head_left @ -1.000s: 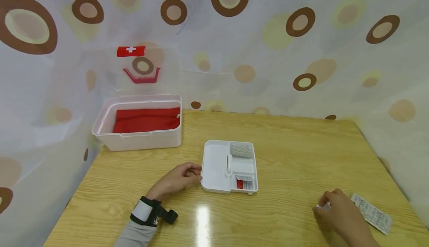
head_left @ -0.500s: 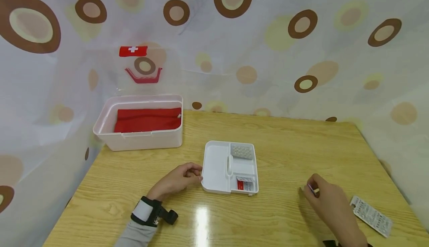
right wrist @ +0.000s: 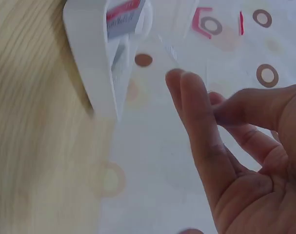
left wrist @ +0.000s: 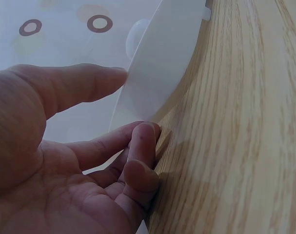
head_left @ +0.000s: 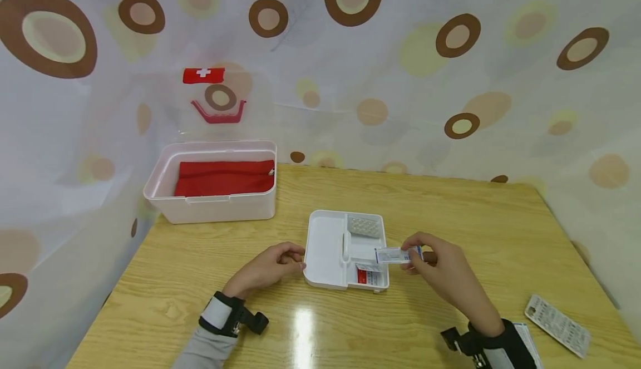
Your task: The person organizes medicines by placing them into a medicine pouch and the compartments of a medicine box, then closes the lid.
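In the head view, my right hand pinches a small flat white packet with blue print between thumb and fingers, over the right edge of a white divided case. In the right wrist view the packet shows only as a thin sliver beyond the fingertips. A blister pack lies in the case's upper right compartment, a red and white packet in the lower right one. My left hand touches the case's left side with thumb and index finger, its other fingers bent.
A pale pink bin holding a red zip pouch stands at the back left. A clear lid with a red handle leans behind it. A silver blister strip and another strip, partly behind my right wrist, lie at right.
My right hand has lifted the packet from the table at right and moved it left and away from me to the case. The left hand has stayed at the case.
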`<state>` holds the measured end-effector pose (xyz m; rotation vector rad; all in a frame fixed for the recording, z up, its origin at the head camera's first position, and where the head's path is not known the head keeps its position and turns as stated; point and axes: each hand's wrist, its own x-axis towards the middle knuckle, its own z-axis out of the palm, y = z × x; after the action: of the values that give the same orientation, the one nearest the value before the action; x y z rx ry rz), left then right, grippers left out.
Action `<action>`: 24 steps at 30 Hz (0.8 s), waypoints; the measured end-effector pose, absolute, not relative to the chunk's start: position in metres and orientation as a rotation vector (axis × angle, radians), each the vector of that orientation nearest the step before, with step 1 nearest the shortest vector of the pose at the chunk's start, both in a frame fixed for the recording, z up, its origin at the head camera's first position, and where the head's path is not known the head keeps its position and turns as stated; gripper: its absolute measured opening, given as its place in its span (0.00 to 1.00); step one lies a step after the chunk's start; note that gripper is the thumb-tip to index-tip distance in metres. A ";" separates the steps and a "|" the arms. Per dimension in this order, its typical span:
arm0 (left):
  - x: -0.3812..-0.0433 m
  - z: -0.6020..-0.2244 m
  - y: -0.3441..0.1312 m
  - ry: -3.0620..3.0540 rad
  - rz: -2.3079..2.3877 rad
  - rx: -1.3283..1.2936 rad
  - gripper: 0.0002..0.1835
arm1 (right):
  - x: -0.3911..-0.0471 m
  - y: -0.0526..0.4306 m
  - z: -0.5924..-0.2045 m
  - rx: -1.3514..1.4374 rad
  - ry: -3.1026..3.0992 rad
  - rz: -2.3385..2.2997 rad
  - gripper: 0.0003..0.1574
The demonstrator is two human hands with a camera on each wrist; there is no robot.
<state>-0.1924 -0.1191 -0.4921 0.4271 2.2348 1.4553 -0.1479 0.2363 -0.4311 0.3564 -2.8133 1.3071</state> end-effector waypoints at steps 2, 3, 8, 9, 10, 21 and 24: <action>-0.192 -0.492 -0.119 2.236 1.452 0.425 0.24 | -0.155 0.228 -0.435 0.328 -2.805 1.382 0.08; -0.192 -0.492 -0.119 2.238 1.450 0.424 0.24 | -0.158 0.224 -0.438 0.311 -2.803 1.406 0.08; -0.192 -0.493 -0.119 2.245 1.447 0.415 0.24 | -0.174 0.206 -0.454 0.275 -2.828 1.254 0.09; -0.192 -0.493 -0.119 2.248 1.447 0.417 0.24 | -0.177 0.203 -0.457 0.274 -2.832 1.208 0.09; -0.192 -0.493 -0.119 2.251 1.448 0.417 0.24 | -0.179 0.200 -0.460 0.273 -2.834 1.169 0.09; -0.191 -0.490 -0.118 2.264 1.449 0.399 0.24 | -0.188 0.192 -0.465 0.193 -2.806 1.202 0.10; -0.190 -0.490 -0.117 2.257 1.455 0.385 0.24 | -0.188 0.194 -0.463 0.184 -2.796 1.210 0.10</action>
<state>-0.1903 -0.1171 -0.4901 0.3847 2.2568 1.4545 -0.1878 0.1944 -0.4632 0.1839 -2.7957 1.2104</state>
